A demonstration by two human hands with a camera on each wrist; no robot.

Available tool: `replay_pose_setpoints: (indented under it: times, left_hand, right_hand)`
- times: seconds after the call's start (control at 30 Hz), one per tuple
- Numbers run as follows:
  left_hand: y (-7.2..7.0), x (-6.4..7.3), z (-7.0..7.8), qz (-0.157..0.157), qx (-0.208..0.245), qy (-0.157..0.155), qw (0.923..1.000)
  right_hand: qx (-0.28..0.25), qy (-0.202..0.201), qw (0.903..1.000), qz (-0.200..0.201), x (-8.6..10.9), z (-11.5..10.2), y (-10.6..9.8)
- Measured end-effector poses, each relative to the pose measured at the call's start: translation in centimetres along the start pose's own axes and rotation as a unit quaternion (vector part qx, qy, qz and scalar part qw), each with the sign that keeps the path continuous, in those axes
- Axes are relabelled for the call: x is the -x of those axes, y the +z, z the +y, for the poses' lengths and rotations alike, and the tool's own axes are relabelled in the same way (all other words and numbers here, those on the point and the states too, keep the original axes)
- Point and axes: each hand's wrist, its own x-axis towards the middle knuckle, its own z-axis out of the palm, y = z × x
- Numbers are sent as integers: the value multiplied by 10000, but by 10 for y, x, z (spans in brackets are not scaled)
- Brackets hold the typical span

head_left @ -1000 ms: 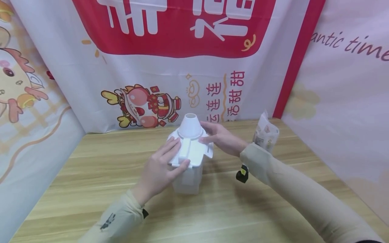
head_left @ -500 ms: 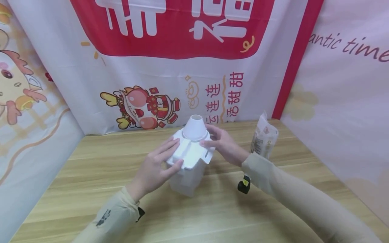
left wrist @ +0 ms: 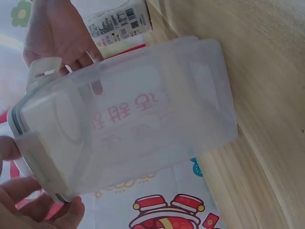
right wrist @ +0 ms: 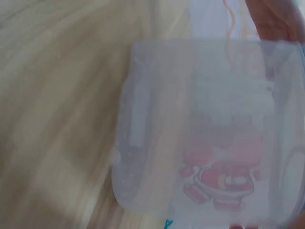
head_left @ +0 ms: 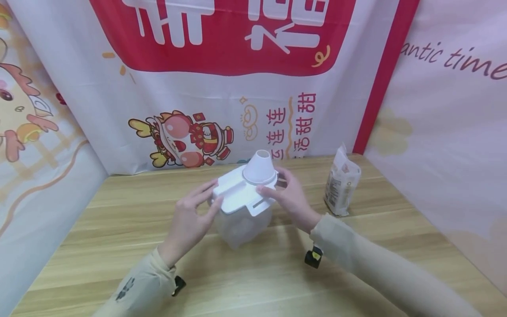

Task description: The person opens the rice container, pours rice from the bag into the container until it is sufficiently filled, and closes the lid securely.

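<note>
A translucent plastic storage container (head_left: 241, 226) with a white lid (head_left: 233, 191) is held between both hands. On the lid's right end stands a white hollow cone (head_left: 260, 169), narrow side up. The left hand (head_left: 190, 222) grips the lid's left end, thumb in front and fingers behind. At the right end the right hand (head_left: 295, 200) holds the lid near the cone, its thumb on top and its other fingers partly hidden. A slotted tab (head_left: 260, 205) sticks out from the lid's front side. The container body (left wrist: 152, 114) is see-through in the left wrist view.
An upright white printed packet (head_left: 343, 185) stands on the wooden table (head_left: 138, 211), right of the right hand. Printed cloths hang behind and at both sides of the table. Two small black items (head_left: 313, 258) sit by the sleeves.
The container has turned clockwise as seen from above, with its front end now toward the left and the tab toward the front. Both hands have stayed on the lid as it turned.
</note>
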Motion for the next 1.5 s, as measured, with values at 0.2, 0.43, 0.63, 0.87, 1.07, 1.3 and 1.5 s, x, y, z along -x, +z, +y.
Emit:
replay_pose_setpoints:
  times: [0.2, 0.43, 0.63, 0.87, 1.07, 1.3, 1.5]
  left_hand:
    - [-5, -3, 3, 285, -4, -745, 9968]
    - [-16, -15, -13, -187, 35, -828, 9964]
    - [-24, -22, -26, -729, 201, -864, 9934]
    - [-24, -30, -33, -1107, 187, -1108, 9875]
    - [-22, -33, -36, -1200, 317, -1154, 9855]
    - [-23, -33, -37, -1236, 422, -1222, 9839]
    - [-22, -31, -37, -1209, 479, -1276, 9833]
  right_hand:
    - [153, -418, 9967, 683, 13, 7, 14]
    - [278, -674, 9945, 750, 24, 9, 11]
    - [663, -226, 9967, 421, 24, 1, -6]
    - [375, -158, 9939, -1024, 3, 5, -28]
    - [130, -295, 9890, -1444, -2, 7, -32]
    - [617, -369, 9868, -1449, -5, -1, -32]
    - [770, -629, 9830, -1546, -14, 3, -31]
